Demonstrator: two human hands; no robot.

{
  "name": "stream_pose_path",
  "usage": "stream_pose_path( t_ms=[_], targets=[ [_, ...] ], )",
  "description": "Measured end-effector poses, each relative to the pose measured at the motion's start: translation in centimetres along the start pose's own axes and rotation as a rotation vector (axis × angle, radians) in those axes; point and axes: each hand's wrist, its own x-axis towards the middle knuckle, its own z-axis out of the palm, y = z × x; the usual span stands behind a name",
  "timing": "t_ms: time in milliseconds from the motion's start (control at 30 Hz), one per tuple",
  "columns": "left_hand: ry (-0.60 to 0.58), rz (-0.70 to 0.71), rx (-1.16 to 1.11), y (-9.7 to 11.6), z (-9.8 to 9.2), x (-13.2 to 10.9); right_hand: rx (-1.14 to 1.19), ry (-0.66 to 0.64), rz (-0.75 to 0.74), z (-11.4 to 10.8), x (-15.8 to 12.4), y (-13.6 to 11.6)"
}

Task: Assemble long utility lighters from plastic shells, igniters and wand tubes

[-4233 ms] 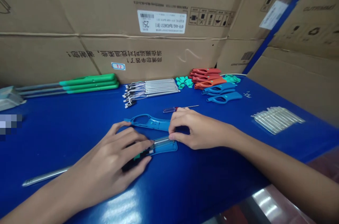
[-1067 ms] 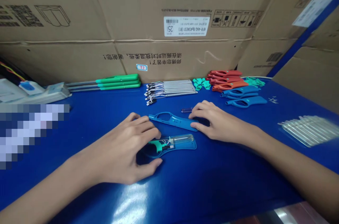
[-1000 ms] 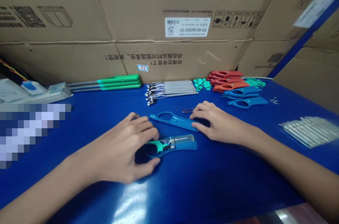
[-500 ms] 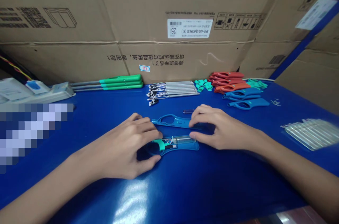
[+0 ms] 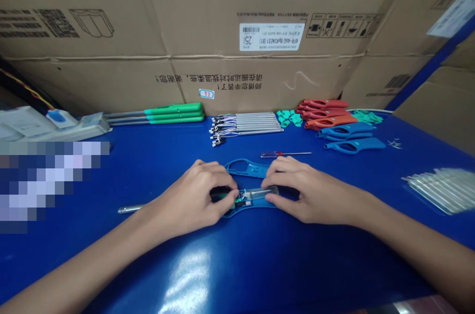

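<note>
A blue lighter half-shell (image 5: 248, 203) lies on the blue table (image 5: 260, 264), holding a clear fuel tube, a green trigger part and thin wires. My left hand (image 5: 196, 200) has its fingers curled onto the shell's left end, over the green part. My right hand (image 5: 311, 190) pinches the clear tube at the shell's right end. A second, empty blue shell (image 5: 247, 168) sits just behind, between my hands. A thin metal tube (image 5: 129, 209) pokes out to the left from under my left hand.
A small red-handled screwdriver (image 5: 284, 154) lies behind the hands. Along the cardboard boxes (image 5: 222, 31) sit green-handled lighters (image 5: 163, 112), metal tubes with wires (image 5: 245, 124), green triggers (image 5: 289, 117), red shells (image 5: 322, 111) and blue shells (image 5: 349, 138). Clear tubes (image 5: 441, 187) lie at the right.
Both hands have closed in on the near shell. My right hand left the rear shell and came onto the clear tube. The screwdriver it covered now shows.
</note>
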Motion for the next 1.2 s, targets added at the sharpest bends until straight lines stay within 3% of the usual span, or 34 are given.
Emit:
stream_pose_path(
  t_ms=[233,367,667,1033,1200],
  targets=[
    [0.008,-0.015,-0.045,0.3,0.0,0.1,-0.028,0.027,0.002,-0.5,0.0,-0.6],
    [0.039,-0.103,-0.052,0.8,0.2,0.7,-0.019,0.013,0.006,-0.5,0.0,-0.6],
    [-0.091,-0.234,-0.137,1.2,0.0,1.8,-0.015,-0.012,-0.002,-0.5,0.1,-0.7],
    [-0.247,-0.15,-0.059,0.4,-1.5,2.3,0.054,0.012,0.019,-0.5,0.3,-0.6],
    [-0.325,0.006,0.094,1.0,-2.5,3.3,0.081,0.031,0.026,-0.7,0.2,-0.4]
  ],
)
